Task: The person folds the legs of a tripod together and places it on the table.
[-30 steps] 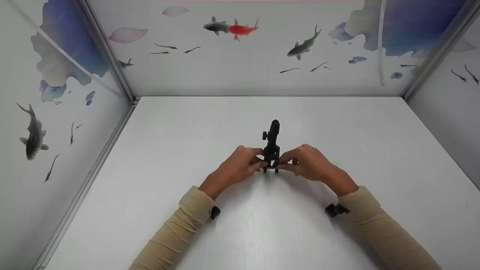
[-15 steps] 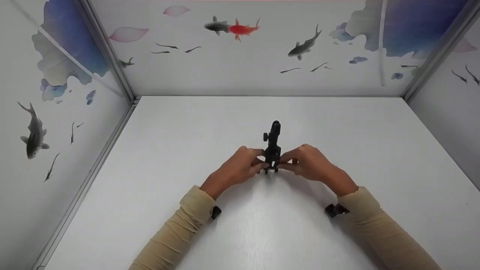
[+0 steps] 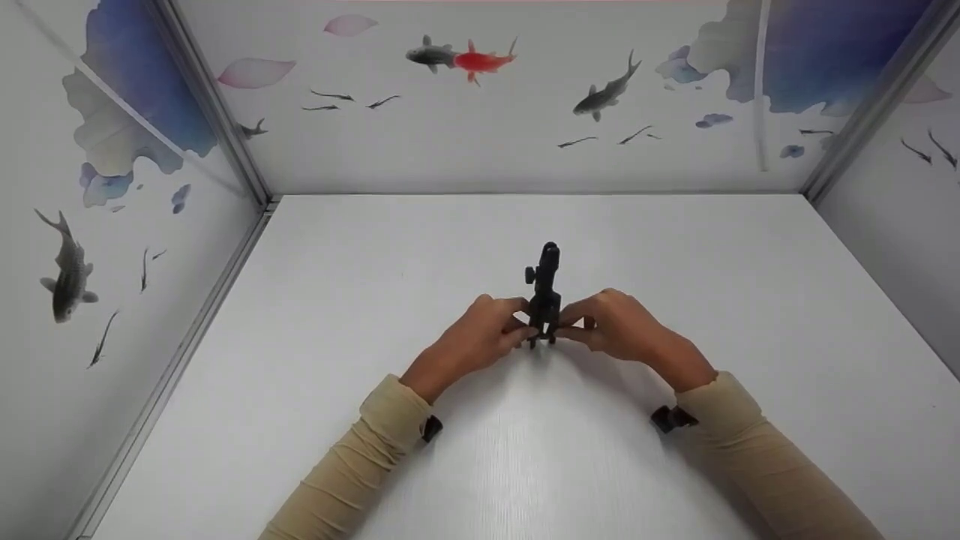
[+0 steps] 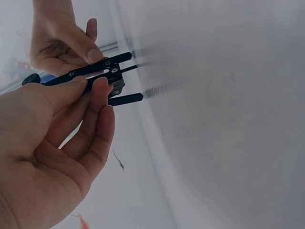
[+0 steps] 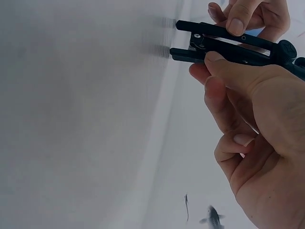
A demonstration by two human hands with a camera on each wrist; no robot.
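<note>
A small black tripod (image 3: 549, 264) with a side knob (image 3: 530, 275) stands upright near the middle of the white table, its legs pointing down. From the left, my left hand (image 3: 472, 337) pinches one of its legs between thumb and fingers. My right hand (image 3: 621, 327) pinches a leg on the opposite side, low down. In the left wrist view, the leg tips (image 4: 128, 99) stand apart, with a metal hinge between them. The right wrist view shows the leg under my right thumb (image 5: 228, 67) and another one beside it. Fingers cover parts of the legs.
The white table (image 3: 375, 247) is bounded by a back wall (image 3: 480, 150) and side walls printed with fish and leaves. Metal frame posts (image 3: 225, 112) run along the corners. A small black device (image 3: 673, 418) sits at each wrist.
</note>
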